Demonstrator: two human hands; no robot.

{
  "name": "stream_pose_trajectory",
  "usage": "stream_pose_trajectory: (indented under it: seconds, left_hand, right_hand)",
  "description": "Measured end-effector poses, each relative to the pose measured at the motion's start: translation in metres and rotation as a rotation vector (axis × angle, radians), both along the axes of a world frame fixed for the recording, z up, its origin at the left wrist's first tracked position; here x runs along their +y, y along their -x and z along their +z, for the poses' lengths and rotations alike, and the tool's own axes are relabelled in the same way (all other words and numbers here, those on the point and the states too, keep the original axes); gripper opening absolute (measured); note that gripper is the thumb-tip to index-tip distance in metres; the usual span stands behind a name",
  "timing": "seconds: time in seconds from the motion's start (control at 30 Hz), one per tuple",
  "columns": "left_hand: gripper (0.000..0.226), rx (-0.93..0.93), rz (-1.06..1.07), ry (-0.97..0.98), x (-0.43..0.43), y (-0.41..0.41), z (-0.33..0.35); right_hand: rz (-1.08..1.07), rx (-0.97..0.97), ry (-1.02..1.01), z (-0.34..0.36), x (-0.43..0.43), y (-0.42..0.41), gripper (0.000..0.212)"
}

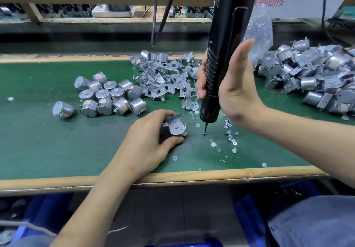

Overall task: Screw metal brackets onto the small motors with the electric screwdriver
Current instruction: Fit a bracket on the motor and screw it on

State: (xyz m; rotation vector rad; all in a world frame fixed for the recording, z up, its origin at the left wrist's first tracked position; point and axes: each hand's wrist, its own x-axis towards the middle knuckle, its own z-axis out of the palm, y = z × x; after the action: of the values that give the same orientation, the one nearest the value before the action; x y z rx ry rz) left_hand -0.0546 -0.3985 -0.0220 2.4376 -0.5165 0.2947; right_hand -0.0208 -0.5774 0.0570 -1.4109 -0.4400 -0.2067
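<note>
My left hand (146, 141) grips a small motor with a metal bracket (175, 126) laid on top of it, held against the green mat. My right hand (232, 87) is wrapped round the black electric screwdriver (221, 58), which stands nearly upright. Its bit tip touches a loose screw (204, 132) on the mat, just right of the held motor. More screws (230, 135) and small white washers (213, 144) lie scattered to the right of the tip.
Bare motors (107, 97) are grouped at mid-left, one (62, 109) apart from them. Loose brackets (167, 79) are piled behind the hands. Assembled motors with brackets (311, 76) are heaped at the right by a plastic bag (261, 28). The wooden table edge (76, 182) runs along the front; cables (159, 12) hang at the back.
</note>
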Motion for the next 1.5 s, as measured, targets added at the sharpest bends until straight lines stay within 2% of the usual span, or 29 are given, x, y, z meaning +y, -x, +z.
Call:
stream_pose_trajectory:
  seconds: [0.53,0.77,1.1,1.5]
  left_hand:
    - [0.045,0.002,0.012,0.011,-0.001,0.001,0.001]
    - [0.045,-0.011,0.015,-0.004,-0.002,0.002,0.002]
    - [0.037,-0.007,0.012,-0.024,-0.003,0.002,0.003]
    - [0.037,-0.005,-0.010,-0.014,-0.003,0.001,0.001]
  right_hand:
    - [0.010,-0.005,0.014,0.008,0.004,0.002,0.091]
    - [0.039,-0.080,-0.032,0.031,0.017,0.001,0.084]
    - [0.102,-0.059,-0.060,0.030,0.044,0.003,0.077]
    - [0.100,-0.042,-0.044,0.026,0.047,0.003,0.086]
